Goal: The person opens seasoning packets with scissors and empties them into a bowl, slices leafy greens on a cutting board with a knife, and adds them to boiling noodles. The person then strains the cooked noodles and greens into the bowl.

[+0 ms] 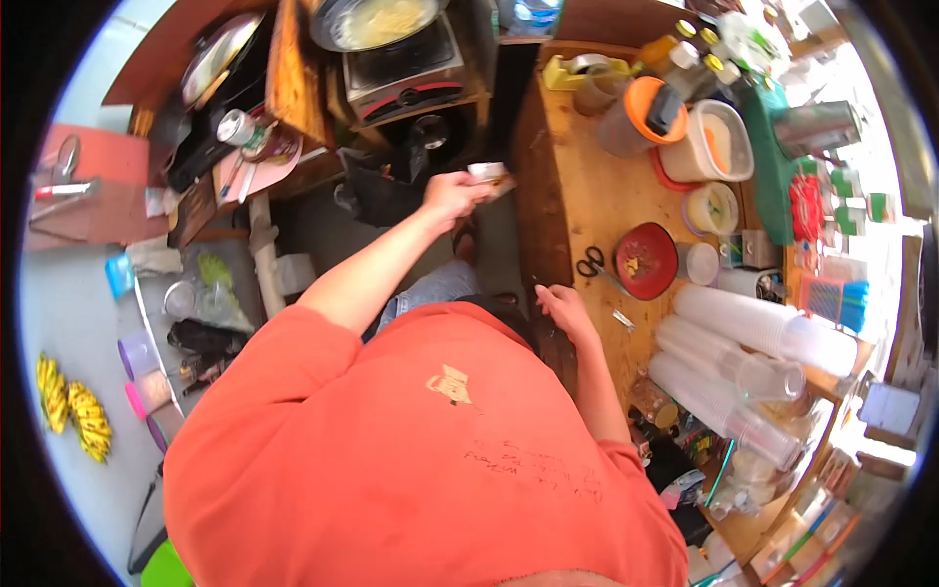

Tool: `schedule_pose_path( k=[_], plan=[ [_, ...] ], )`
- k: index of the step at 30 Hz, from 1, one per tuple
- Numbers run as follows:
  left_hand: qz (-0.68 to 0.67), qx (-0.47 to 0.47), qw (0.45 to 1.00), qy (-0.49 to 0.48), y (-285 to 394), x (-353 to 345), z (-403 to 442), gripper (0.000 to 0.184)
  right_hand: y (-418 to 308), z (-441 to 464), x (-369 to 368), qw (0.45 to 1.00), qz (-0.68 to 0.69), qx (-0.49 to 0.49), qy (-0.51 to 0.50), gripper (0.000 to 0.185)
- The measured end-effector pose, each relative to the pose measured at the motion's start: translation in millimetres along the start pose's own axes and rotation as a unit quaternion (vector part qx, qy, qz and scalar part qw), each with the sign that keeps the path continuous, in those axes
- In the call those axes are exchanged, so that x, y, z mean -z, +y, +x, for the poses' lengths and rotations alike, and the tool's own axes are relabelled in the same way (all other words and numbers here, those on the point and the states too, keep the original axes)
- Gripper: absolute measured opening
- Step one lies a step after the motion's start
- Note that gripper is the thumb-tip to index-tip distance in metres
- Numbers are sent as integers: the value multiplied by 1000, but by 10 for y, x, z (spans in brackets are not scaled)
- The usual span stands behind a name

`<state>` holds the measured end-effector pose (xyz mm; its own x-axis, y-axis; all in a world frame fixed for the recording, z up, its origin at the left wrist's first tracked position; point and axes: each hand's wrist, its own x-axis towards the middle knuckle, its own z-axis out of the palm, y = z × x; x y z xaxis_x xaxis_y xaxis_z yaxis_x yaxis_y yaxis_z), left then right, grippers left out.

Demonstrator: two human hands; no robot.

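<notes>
The left hand [456, 196] holds 1 small partly white object [486, 173].

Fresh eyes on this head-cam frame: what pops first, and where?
Probably the orange shirt, filling the lower middle of the frame. Just above it, the left hand holds a small pale item, too unclear to identify. Next, on the wooden counter to the right, a red bowl sits near black-handled scissors, with long stacks of translucent cups further right.

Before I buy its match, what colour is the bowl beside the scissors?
The bowl shows red in the head view.
</notes>
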<state>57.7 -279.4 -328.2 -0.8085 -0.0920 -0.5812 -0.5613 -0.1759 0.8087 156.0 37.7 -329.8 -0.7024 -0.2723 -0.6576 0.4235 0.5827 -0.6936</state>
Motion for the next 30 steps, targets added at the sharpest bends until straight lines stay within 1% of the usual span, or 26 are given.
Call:
schedule_pose_path(
  k=[1, 2, 3, 4, 6, 7, 8, 9, 10, 11, 12, 13, 14, 15, 18, 20, 21, 22, 23, 24, 25, 26, 27, 28, 29, 30],
  plan=[
    [-10, 14, 999, 37, -83, 411, -107, 17, -206, 116, -122, 1000, -6, 2, -8, 48],
    [-19, 27, 997, 72, -156, 793, -197, 19, -478, 217, -253, 998, -59, 24, -29, 45],
    [-8, 30, 992, 126, -215, 1125, -273, 18, -711, 349, -409, 992, -112, 45, -49, 43],
    [3, 34, 983, 180, -278, 1433, -306, 16, -844, 557, -595, 991, -116, 44, -54, 43],
    [48, 13, 966, 255, -501, 2023, -149, 12, -1046, 1063, -989, 969, -190, 147, -52, 33],
    [74, -25, 957, 281, -572, 2238, -15, 13, -1197, 1292, -1157, 969, -192, 142, -55, 33],
    [72, -20, 957, 280, -643, 2422, 191, 13, -1349, 1547, -1326, 972, -168, 149, -69, 32],
    [206, -98, 921, 315, -643, 2529, 393, 16, -1482, 1828, -1497, 974, -144, 155, -82, 31],
    [336, -171, 862, 338, -672, 2595, 575, 18, -1546, 2106, -1685, 975, -145, 148, -86, 31],
    [317, -131, 885, 314, -434, 2527, 685, 15, -1587, 2424, -1867, 974, -146, 165, -52, 33],
    [313, -115, 906, 259, -379, 2554, 898, 15, -1652, 2735, -2029, 972, -148, 182, -17, 37],
    [413, -158, 861, 250, -529, 2617, 1225, 15, -1748, 3028, -2173, 973, -149, 177, -19, 37],
    [456, -127, 855, 210, -493, 2604, 1392, 15, -1798, 3261, -2332, 991, -86, 103, -4, 40],
    [520, -93, 830, 180, -563, 2610, 1596, 9, -1829, 3478, -2483, 999, -24, 29, 13, 44],
    [641, -36, 765, 53, -732, 2662, 2015, 16, -1792, 3972, -2821, 999, 14, -33, 37, 49],
    [656, -27, 754, 28, -850, 2738, 2182, 19, -1566, 4187, -2924, 999, -2, -27, 28, 47],
    [672, -18, 741, 8, -914, 2740, 2230, 22, -1537, 4182, -2918, 999, -30, -9, 24, 46],
    [669, -19, 743, 1, -974, 2745, 2242, 22, -1505, 4139, -2905, 998, -59, 10, 20, 45],
    [671, -22, 740, -30, -1023, 2752, 2230, 22, -1475, 4062, -2870, 998, -61, 4, 22, 45],
    [674, -25, 736, -56, -1054, 2762, 2221, 22, -1543, 3935, -2795, 998, -43, 26, 29, 43],
    [664, -34, 746, -37, -1082, 2726, 2170, 22, -1522, 3835, -2733, 998, -24, 53, 35, 41],
    [655, -44, 754, -11, -1081, 2677, 2096, 23, -1539, 3732, -2659, 999, 8, 35, 18, 39],
    [639, -66, 766, -36, -987, 2660, 1962, 24, -1472, 3681, -2623, 999, 41, 27, -10, 37],
    [591, -108, 799, -42, -795, 2685, 1797, 22, -1428, 3632, -2603, 997, 76, 7, -23, 36],
    [590, -151, 794, -6, -562, 2703, 1520, 16, -1378, 3554, -2581, 994, 100, 24, -36, 38],
    [556, -227, 800, -9, -389, 2785, 1221, 17, -1450, 3462, -2550, 987, 148, -29, -52, 42]
  ],
)
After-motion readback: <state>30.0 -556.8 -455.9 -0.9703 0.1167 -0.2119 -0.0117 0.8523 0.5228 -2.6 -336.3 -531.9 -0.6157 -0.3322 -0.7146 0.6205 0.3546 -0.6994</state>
